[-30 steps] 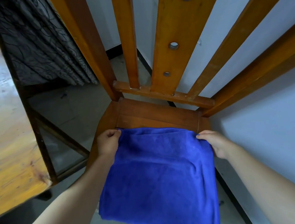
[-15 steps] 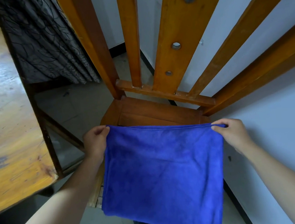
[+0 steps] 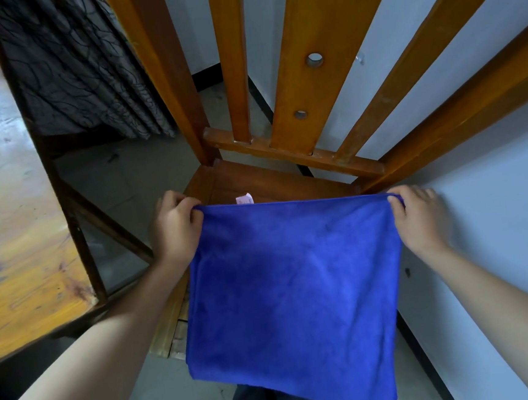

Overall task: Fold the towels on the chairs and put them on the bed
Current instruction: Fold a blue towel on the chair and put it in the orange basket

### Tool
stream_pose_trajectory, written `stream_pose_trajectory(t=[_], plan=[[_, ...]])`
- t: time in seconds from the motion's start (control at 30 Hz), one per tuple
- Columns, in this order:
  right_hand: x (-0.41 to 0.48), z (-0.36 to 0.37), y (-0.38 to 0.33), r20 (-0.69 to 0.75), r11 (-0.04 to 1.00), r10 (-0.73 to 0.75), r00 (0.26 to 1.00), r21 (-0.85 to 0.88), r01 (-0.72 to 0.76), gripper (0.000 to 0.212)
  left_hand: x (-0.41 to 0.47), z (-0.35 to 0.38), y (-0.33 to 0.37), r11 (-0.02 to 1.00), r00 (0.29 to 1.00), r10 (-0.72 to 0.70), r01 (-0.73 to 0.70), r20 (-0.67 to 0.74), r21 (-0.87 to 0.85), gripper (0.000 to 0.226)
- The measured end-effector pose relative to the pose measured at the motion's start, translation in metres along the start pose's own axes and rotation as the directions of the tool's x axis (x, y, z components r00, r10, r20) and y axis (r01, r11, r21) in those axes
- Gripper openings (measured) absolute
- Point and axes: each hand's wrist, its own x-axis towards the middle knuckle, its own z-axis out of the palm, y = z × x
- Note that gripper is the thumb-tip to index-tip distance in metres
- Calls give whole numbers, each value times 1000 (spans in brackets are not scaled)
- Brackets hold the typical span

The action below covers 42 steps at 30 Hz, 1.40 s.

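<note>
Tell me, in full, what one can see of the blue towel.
The blue towel looks like soft, fuzzy microfibre, plain deep blue. It hangs almost flat in front of the wooden chair, its top edge pulled straight. The left hand pinches its top left corner and the right hand its top right corner. A small white label sticks up behind the top edge. The bottom edge hangs free.

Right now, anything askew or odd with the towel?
Minor only. The blue towel hangs slightly askew: its bottom edge dips lower on the right, though left hand and right hand pinch its top corners level. A pale tag pokes above the top edge.
</note>
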Motion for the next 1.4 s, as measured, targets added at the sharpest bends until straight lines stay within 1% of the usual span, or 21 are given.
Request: stream_pose_trajectory(t=[0.07,0.17,0.37,0.4,0.47,0.53,0.6,0.7,0.77,0.8,0.87,0.9,0.97,1.03,1.13,1.17,1.2,1.23,1.3,1.33,1.4], plan=[[-2,-1,4,55,1000,-1,998,-22,2,22,-1,0,5,983,991,-129,131,22,-126,20],[-3,-5,3,123,985,72,990,150,-90,20,-4,-3,11,914,965,-252,263,78,-309,18],[-24,-14,6,149,908,167,975,362,-211,9,-36,-17,4,833,970,-228,236,80,-501,20],[-32,-14,8,163,867,198,967,432,-250,10,-44,-18,-1,821,965,-245,256,91,-510,20],[-57,-16,13,180,796,249,952,521,-307,23,-66,-21,-10,817,957,-263,287,119,-499,23],[-85,-17,14,181,762,260,948,564,-317,20,-89,-25,-18,812,956,-265,293,129,-504,30],[-114,-20,13,135,736,255,957,616,-283,20,-115,-36,-24,837,968,-230,251,103,-487,31],[-156,-22,16,64,746,199,978,637,-193,39,-152,-53,-33,913,999,-39,49,34,-405,19],[-184,-17,20,61,777,180,982,603,-180,43,-175,-61,-38,932,997,77,-70,5,-356,27],[-201,-13,22,38,804,162,986,574,-154,40,-186,-64,-39,936,994,112,-107,-4,-336,29],[-228,1,27,-20,855,134,991,509,-105,12,-205,-62,-43,945,990,138,-136,-13,-298,30],[-241,9,30,-30,867,161,987,482,-126,16,-216,-57,-46,948,990,139,-138,-17,-285,31],[-262,23,29,11,867,225,974,455,-205,17,-236,-45,-54,965,996,90,-88,-4,-246,32],[-277,42,29,82,870,271,959,404,-281,10,-255,-27,-66,982,998,27,-14,64,-189,32],[-288,70,34,274,864,303,913,325,-384,17,-276,2,-83,993,954,-74,97,292,-66,17],[-287,75,34,350,856,309,884,304,-419,19,-278,10,-86,991,919,-107,130,379,-36,23],[-284,79,33,419,837,320,850,295,-460,21,-277,15,-88,984,897,-150,176,416,-24,28],[-279,83,32,461,800,348,816,307,-515,23,-274,17,-87,967,881,-228,256,416,-12,31],[-262,85,29,498,668,439,748,376,-642,32,-259,19,-82,880,829,-437,475,348,-27,35],[-252,83,25,526,574,485,699,411,-708,42,-249,20,-78,803,781,-536,589,322,-92,42],[-235,84,22,608,341,537,584,477,-810,62,-229,21,-69,569,647,-665,762,373,-309,58]])
